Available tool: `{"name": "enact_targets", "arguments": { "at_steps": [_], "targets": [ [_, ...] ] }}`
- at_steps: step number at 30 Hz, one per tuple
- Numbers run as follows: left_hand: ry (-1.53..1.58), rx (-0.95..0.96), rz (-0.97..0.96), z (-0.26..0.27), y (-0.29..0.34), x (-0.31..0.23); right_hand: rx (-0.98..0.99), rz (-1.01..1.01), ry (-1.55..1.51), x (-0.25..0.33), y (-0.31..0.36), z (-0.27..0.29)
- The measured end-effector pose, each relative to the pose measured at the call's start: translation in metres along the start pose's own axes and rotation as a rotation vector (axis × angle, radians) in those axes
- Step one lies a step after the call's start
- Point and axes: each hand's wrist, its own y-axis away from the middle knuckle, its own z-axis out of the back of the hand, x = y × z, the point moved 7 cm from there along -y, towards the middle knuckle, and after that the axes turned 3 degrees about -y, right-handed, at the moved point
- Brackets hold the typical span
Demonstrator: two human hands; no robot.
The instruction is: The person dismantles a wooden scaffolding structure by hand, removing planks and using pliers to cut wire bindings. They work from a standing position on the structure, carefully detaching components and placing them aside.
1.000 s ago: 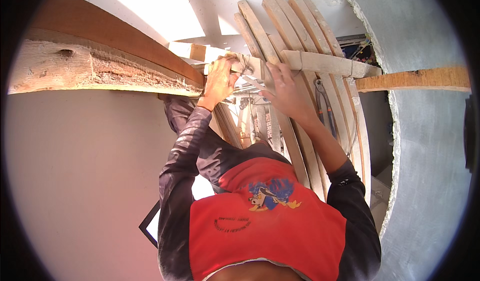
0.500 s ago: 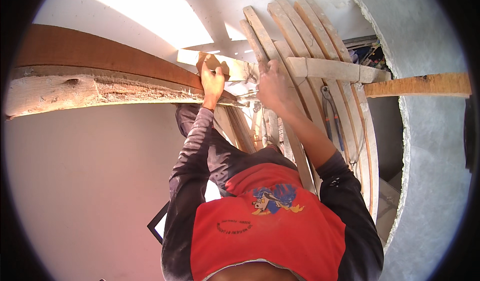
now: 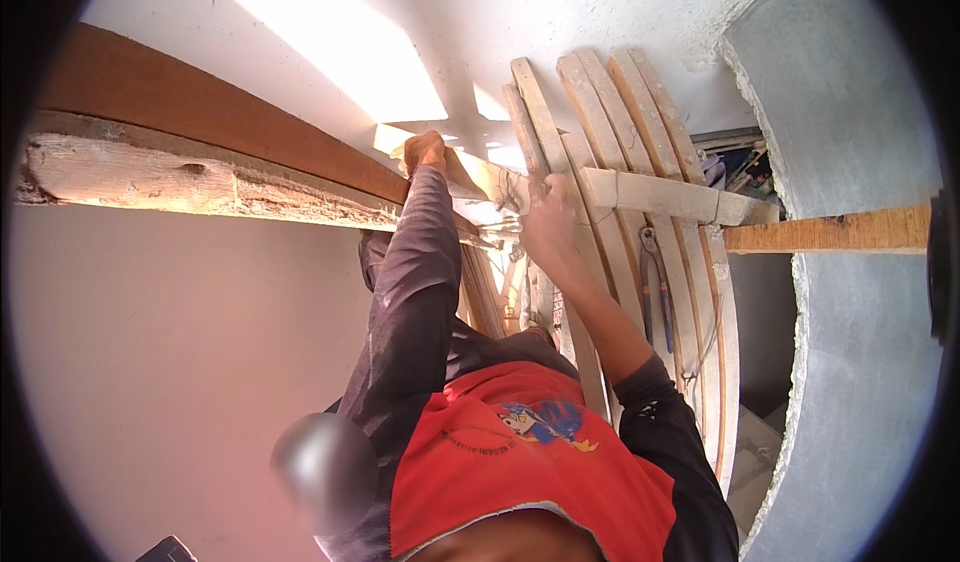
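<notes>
My left hand [image 3: 425, 150] is closed around wood at the left end of a pale crosspiece [image 3: 482, 174]. Against that crosspiece, beside the hand, lies a small brown wood block [image 3: 460, 174]. My right hand [image 3: 550, 224] is closed too, its fingers bent by the lower end of a short wooden strip [image 3: 526, 132]; what they grip is hidden. Thin wire [image 3: 508, 184] is wound about the crosspiece between my hands. Right of my right hand, pincers [image 3: 655, 282] with blue-and-orange handles lie on long wooden slats [image 3: 625, 262].
A thick rough beam [image 3: 180, 177] and a reddish-brown board [image 3: 200, 102] run in from the left. At the right, a wooden bar [image 3: 840, 232] crosses a grey wall with a broken edge [image 3: 870, 362]. A second crosspiece [image 3: 670, 194] spans the slats.
My left arm has stretched farther forward, and the left hand has gone from pressing at the brown block to wrapping round the wood. My right hand stays by the short strip. The view has shifted.
</notes>
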Motion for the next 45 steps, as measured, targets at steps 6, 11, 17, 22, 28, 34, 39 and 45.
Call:
{"name": "enact_targets", "arguments": {
  "at_steps": [6,11,17,22,28,34,39,45],
  "targets": [
    [-0.124,-0.481,-0.046,0.003,-0.01,0.005,-0.118,0.049,-0.079,-0.009,0.001,0.007],
    [-0.904,-0.514,-0.43,-0.015,-0.04,-0.027,-0.051,0.031,-0.102,-0.015,-0.004,0.001],
    [-0.565,-0.394,-0.431,0.014,-0.023,-0.015,-0.04,0.137,0.074,0.001,-0.004,-0.04],
    [0.151,-0.471,-0.277,0.065,0.052,-0.027,-0.046,0.169,-0.023,0.003,-0.009,-0.034],
    [0.281,-0.578,-0.3,0.097,0.083,-0.043,0.012,0.338,0.008,0.024,-0.019,-0.031],
    [0.436,-0.474,-0.489,0.106,0.104,-0.049,0.064,0.303,-0.072,0.045,-0.031,-0.037],
    [0.276,-0.896,-0.868,0.12,0.152,-0.068,-0.034,0.255,-0.116,0.035,-0.026,-0.045],
    [0.588,-0.202,-0.838,0.095,0.165,-0.074,-0.099,0.139,-0.219,0.018,-0.018,-0.062]
  ]
}}
